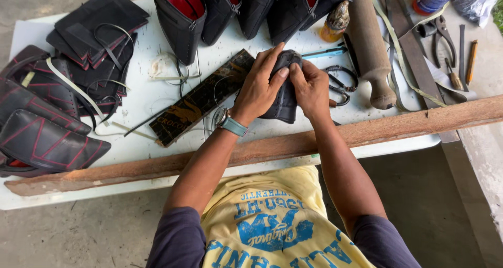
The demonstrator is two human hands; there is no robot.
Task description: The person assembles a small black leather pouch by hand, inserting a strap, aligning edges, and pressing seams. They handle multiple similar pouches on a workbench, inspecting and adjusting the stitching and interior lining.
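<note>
Both hands grip a small black leather piece (285, 98) over the white table (141, 98). My left hand (259, 85), with a watch at its wrist, wraps around the piece's left side, thumb on top. My right hand (312, 87) pinches its upper right edge. The piece looks folded and stands roughly upright. A dark printed board (199, 98) lies just left of my hands. Scissors (340, 85) lie just right of them.
Stacks of black and red leather panels (47, 137) lie at the left. Several black pouches with red lining (183, 17) stand at the back. A wooden mallet (369, 48), pliers (443, 35), straps and a can sit at the right. A wooden plank (262, 150) runs along the near edge.
</note>
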